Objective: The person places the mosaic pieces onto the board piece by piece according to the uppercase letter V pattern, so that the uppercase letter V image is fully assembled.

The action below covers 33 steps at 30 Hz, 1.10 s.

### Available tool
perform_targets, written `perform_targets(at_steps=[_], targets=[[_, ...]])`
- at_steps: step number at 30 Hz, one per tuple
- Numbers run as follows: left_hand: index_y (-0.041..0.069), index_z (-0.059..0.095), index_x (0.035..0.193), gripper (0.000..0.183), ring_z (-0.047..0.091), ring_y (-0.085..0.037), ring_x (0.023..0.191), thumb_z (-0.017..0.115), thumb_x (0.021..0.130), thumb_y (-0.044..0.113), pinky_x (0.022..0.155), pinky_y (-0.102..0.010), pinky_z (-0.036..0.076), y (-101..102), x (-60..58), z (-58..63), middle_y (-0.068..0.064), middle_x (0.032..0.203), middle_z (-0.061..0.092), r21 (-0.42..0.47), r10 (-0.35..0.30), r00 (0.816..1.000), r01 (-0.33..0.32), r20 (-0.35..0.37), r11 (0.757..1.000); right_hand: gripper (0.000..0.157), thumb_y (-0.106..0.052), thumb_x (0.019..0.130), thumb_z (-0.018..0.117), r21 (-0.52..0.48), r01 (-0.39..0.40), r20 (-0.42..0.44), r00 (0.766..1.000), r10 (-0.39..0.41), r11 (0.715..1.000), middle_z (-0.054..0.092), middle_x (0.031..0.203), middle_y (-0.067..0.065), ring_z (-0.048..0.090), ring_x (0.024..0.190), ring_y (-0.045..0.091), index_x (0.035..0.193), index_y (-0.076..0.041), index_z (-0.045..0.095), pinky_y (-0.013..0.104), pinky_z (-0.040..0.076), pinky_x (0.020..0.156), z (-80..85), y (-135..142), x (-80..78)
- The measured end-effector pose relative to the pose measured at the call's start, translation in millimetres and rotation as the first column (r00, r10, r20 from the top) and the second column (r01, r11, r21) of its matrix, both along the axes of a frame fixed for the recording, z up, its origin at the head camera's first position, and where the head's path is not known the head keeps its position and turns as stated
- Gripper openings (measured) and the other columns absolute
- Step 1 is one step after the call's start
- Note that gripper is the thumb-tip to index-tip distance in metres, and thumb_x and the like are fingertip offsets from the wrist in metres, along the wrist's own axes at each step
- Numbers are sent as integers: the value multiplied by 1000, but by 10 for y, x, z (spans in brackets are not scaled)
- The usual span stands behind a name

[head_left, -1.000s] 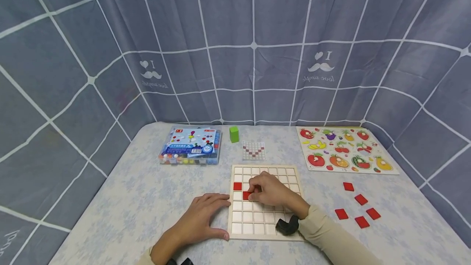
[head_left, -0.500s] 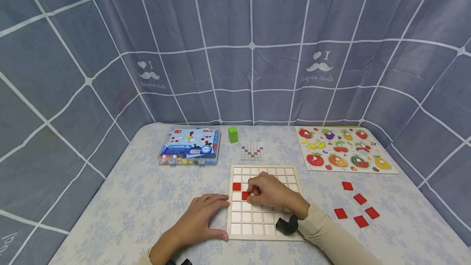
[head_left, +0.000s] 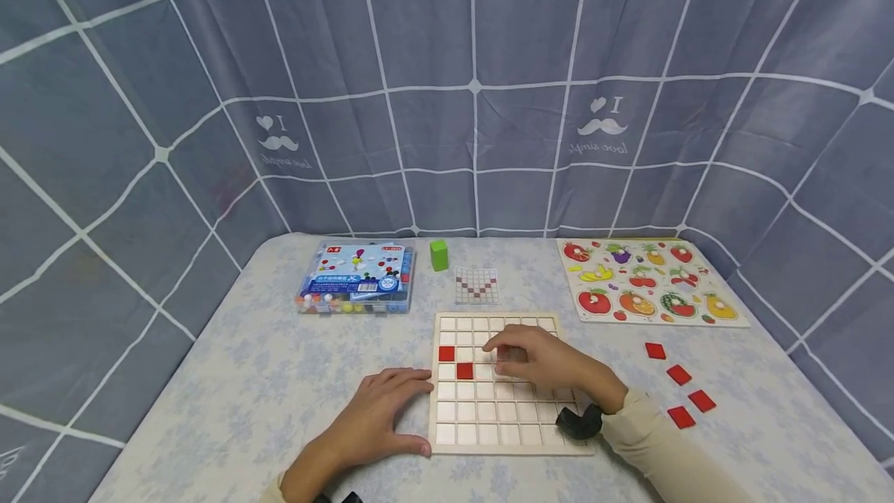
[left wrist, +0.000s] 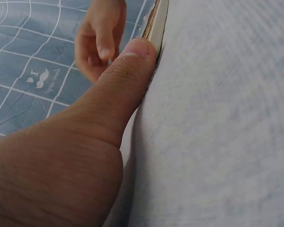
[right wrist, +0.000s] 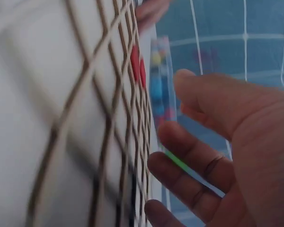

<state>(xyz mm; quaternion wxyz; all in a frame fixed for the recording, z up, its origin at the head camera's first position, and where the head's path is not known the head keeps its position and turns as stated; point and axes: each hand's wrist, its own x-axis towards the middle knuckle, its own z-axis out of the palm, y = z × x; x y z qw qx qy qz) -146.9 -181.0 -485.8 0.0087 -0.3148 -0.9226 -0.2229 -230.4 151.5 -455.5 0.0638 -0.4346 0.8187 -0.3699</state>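
Note:
A wooden grid board (head_left: 513, 450) lies on the table, with light squares and two red square tiles set in it, an upper-left tile (head_left: 446, 353) and a lower-right tile (head_left: 464, 371). My left hand (head_left: 384, 418) rests at the board's left edge, thumb and fingertips touching the frame; in the left wrist view the thumb (left wrist: 128, 66) lies against that edge. Above the middle of the board hovers my right hand (head_left: 541, 359), its fingers loosely bent. In the right wrist view, the thumb and fingers (right wrist: 189, 146) stand apart with nothing between them.
Several loose red tiles (head_left: 679, 375) lie right of the board, beside my sleeve (head_left: 663, 441). Behind the board are a pattern card (head_left: 477, 286), a green block (head_left: 438, 255) and a plastic parts box (head_left: 355, 278). A fruit puzzle board (head_left: 653, 286) lies back right.
My right hand has let go of the lower red tile, which stays in the grid, and has moved right and lifted. Its sleeve now covers one loose tile. The left hand stays put.

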Motion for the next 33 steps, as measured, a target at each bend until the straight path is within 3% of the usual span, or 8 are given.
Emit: perform_targets(at_steps=[5, 9, 14, 16, 18, 23, 28, 33], targets=[[24, 59, 140, 85, 42, -22, 136, 66, 75, 78, 100, -58, 35, -24, 2, 25, 8, 150, 48, 4, 9, 1000, -9, 1, 1000, 24, -13, 96, 72, -30, 115, -6, 993, -115, 993, 67, 101, -2, 58, 89, 13, 118, -5, 72, 33, 50, 76, 68, 503, -15], [23, 60, 139, 84, 42, -22, 135, 66, 75, 79, 99, -58, 35, -34, 13, 27, 8, 150, 49, 9, 18, 1000, -18, -4, 1000, 27, -11, 92, 76, 21, 284, -31, 958, -284, 959, 69, 107, 3, 63, 96, 22, 118, -4, 72, 47, 50, 84, 134, 986, -12], [23, 60, 138, 85, 43, -22, 135, 67, 75, 78, 99, -58, 35, -26, 18, 17, 8, 149, 49, 22, 18, 1000, -18, 4, 1000, 35, -12, 91, 77, 138, 529, -17, 847, -532, 837, 67, 115, 13, 61, 107, 34, 125, -4, 68, 58, 48, 90, 107, 1607, 71], [23, 60, 138, 84, 43, -22, 135, 66, 75, 79, 99, -59, 35, -23, 14, 13, 8, 149, 49, 22, 17, 1000, -17, 13, 1000, 39, -14, 91, 77, 180, 593, -18, 800, -600, 785, 66, 117, 17, 61, 109, 38, 126, -2, 67, 59, 48, 90, 50, 1805, 124], [23, 60, 139, 85, 42, -22, 135, 66, 75, 79, 99, -59, 34, -26, 8, 11, 9, 149, 49, 23, 16, 1000, -17, 21, 1000, 43, -19, 90, 79, 205, 621, -13, 775, -632, 757, 64, 121, 21, 59, 112, 42, 126, 0, 66, 61, 46, 92, -21, 1951, 173], [25, 60, 138, 84, 42, -21, 135, 68, 74, 78, 99, -59, 34, -54, -1, 5, 9, 149, 49, 47, 14, 1000, -15, 17, 999, 47, -26, 89, 80, 205, 608, 13, 782, -623, 767, 59, 127, 23, 51, 121, 46, 126, 0, 67, 65, 40, 98, -148, 2093, 228], [23, 61, 137, 82, 43, -21, 134, 71, 74, 75, 98, -58, 35, -47, 0, -4, 8, 148, 50, 82, -4, 1000, 3, 16, 997, 38, -22, 88, 81, 188, 630, 18, 765, -644, 754, 59, 121, 21, 52, 116, 42, 120, -2, 71, 65, 40, 97, -192, 2095, 243], [23, 61, 138, 83, 43, -21, 134, 70, 74, 75, 99, -58, 34, -19, -6, -16, 8, 148, 50, 80, -5, 1000, 3, 25, 997, 33, -15, 87, 81, 180, 632, -7, 767, -641, 754, 59, 118, 21, 53, 113, 44, 115, -1, 72, 65, 41, 95, -190, 2116, 256]])
